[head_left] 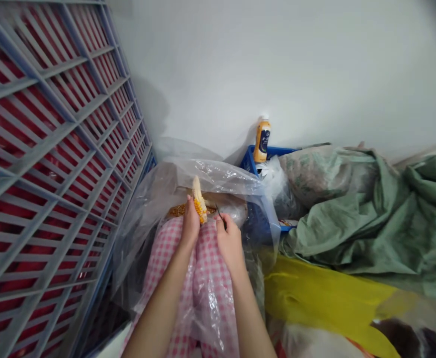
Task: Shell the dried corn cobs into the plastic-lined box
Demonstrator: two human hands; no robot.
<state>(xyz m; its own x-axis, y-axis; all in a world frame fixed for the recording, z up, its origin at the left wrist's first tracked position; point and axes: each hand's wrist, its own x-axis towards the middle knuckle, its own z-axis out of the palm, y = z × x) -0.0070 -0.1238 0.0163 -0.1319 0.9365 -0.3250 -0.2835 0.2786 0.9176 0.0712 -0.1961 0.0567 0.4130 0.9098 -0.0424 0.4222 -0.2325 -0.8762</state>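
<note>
My left hand (191, 222) is closed around an ear of corn (200, 205), which stands nearly upright. Its upper part looks pale and stripped, while yellow kernels cover the lower part. In my right hand (229, 239) is a thin, dark, pointed tool (219, 213); the fist hides its handle, so its exact kind cannot be made out. The tool's tip points up toward the cob and appears apart from it. Darker yellow corn (177, 211) lies just beyond my left hand, inside a clear plastic bag (137, 223) spread over and around my knees.
Stacked slatted crates (72, 119) with red contents rise close on the left. A white wall (203, 74) stands ahead. To the right are a blue basket (248, 161), an orange-yellow bottle (262, 140), a green cloth (352, 233) and a yellow bag (314, 288).
</note>
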